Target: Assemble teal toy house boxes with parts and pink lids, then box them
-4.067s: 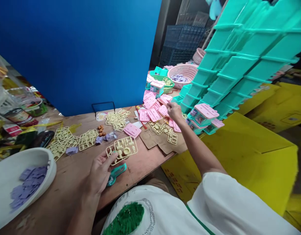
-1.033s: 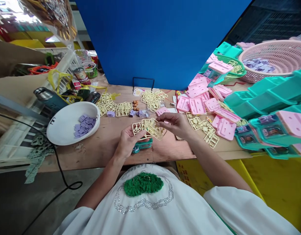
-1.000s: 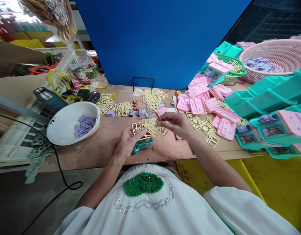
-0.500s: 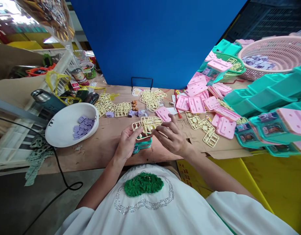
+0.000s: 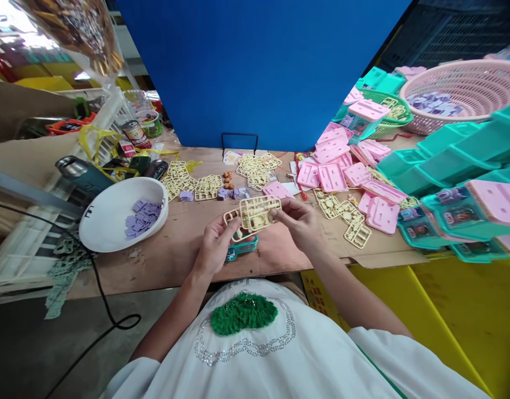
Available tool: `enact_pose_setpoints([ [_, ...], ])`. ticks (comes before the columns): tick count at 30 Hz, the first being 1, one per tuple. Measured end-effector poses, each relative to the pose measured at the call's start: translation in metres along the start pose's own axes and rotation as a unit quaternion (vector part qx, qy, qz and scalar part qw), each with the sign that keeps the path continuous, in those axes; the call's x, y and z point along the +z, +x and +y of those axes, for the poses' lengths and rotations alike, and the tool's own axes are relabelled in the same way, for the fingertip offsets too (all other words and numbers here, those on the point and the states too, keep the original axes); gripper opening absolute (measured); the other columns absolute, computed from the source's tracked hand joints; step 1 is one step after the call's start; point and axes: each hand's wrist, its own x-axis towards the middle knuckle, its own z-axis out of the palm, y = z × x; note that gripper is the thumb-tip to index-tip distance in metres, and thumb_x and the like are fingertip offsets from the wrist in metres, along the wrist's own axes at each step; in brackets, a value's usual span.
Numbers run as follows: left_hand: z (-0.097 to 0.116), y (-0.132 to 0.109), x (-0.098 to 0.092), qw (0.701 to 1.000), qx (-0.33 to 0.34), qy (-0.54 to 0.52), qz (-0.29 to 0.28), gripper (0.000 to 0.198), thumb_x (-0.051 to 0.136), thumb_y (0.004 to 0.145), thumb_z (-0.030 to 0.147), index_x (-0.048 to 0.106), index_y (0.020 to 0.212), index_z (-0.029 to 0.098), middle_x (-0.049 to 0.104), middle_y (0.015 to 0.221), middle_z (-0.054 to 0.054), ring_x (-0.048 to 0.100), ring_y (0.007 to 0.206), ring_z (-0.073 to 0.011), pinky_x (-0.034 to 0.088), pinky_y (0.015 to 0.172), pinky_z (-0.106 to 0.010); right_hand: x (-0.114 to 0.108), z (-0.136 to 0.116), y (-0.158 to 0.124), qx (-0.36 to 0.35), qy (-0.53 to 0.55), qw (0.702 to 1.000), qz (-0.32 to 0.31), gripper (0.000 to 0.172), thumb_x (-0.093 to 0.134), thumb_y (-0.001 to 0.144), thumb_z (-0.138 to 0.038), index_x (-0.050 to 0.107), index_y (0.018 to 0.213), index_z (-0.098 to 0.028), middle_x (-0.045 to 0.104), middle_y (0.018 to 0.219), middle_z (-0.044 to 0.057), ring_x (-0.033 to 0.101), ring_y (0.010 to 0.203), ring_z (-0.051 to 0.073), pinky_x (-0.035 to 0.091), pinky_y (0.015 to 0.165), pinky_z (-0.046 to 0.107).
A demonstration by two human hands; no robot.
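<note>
My left hand [image 5: 213,244] is closed on cream plastic sprue frames [image 5: 235,228], its thumb lying on top. Overlapping them, another cream sprue frame [image 5: 258,213] is pinched at its right end by my right hand [image 5: 302,226]. Both hands are over the near part of the wooden table. Partly hidden beneath the frames, a small teal plastic box [image 5: 244,246] sits on the tabletop. How many frames overlap in my hands I cannot tell.
Left stands a white bowl [image 5: 163,216] of purple pieces. Loose sprue frames [image 5: 255,166] lie before a blue panel [image 5: 246,72]. Pink lids [image 5: 333,176] and teal boxes [image 5: 446,160] crowd the right, beside a pink basket [image 5: 416,122]. A black cable [image 5: 101,288] hangs at lower left.
My right hand, whose fingers were raised at the frames' edge, has turned and now pinches the right end of one. That frame has shifted slightly right and tilted up.
</note>
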Motion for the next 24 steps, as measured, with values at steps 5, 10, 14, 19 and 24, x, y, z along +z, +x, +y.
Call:
enact_pose_setpoints([
  [5,0.011,-0.003,-0.003,0.998,-0.034,-0.05,-0.024,0.052,0.094,0.069,0.05,0.076,0.103,0.015,0.083,0.097,-0.012,0.08,0.104,-0.035,0.069,0.084,-0.044,-0.015,-0.011,0.001,0.056,0.082,0.992,0.079,0.049,0.1,0.056,-0.058,0.07,0.078,-0.027,0.067,0.073,0.0,0.06,0.064,0.016,0.052,0.054,0.029],
  [10,0.014,-0.004,-0.008,0.998,-0.027,-0.053,-0.003,0.045,0.09,0.072,0.045,0.077,0.101,0.014,0.083,0.103,-0.014,0.078,0.11,-0.0375,0.069,0.089,-0.048,-0.024,-0.012,-0.003,0.088,0.087,0.991,0.041,0.045,0.098,0.061,-0.057,0.068,0.078,-0.028,0.063,0.066,-0.001,0.061,0.063,0.019,0.05,0.05,0.032],
  [14,0.012,-0.002,-0.012,0.998,-0.021,-0.054,0.013,0.041,0.088,0.073,0.044,0.078,0.099,0.014,0.083,0.106,-0.015,0.077,0.113,-0.0384,0.068,0.092,-0.05,-0.024,-0.013,-0.007,0.104,0.102,0.989,0.033,0.043,0.098,0.063,-0.055,0.07,0.078,-0.028,0.063,0.065,-0.001,0.061,0.063,0.018,0.052,0.053,0.032],
  [19,0.007,-0.001,-0.01,0.999,0.0,-0.04,0.012,0.048,0.093,0.068,0.048,0.079,0.099,0.014,0.084,0.105,-0.012,0.079,0.106,-0.0349,0.069,0.089,-0.045,-0.009,-0.008,-0.009,0.102,0.117,0.988,0.016,0.045,0.1,0.059,-0.056,0.075,0.079,-0.024,0.069,0.073,0.0,0.06,0.065,0.013,0.054,0.063,0.028],
  [24,0.001,0.0,-0.006,1.0,0.022,-0.01,0.019,0.053,0.096,0.067,0.051,0.079,0.102,0.015,0.084,0.103,-0.009,0.081,0.094,-0.0291,0.07,0.08,-0.038,0.013,0.005,-0.007,0.065,0.091,0.994,-0.006,0.047,0.099,0.06,-0.057,0.076,0.077,-0.02,0.069,0.072,0.0,0.058,0.066,0.012,0.051,0.064,0.027],
])
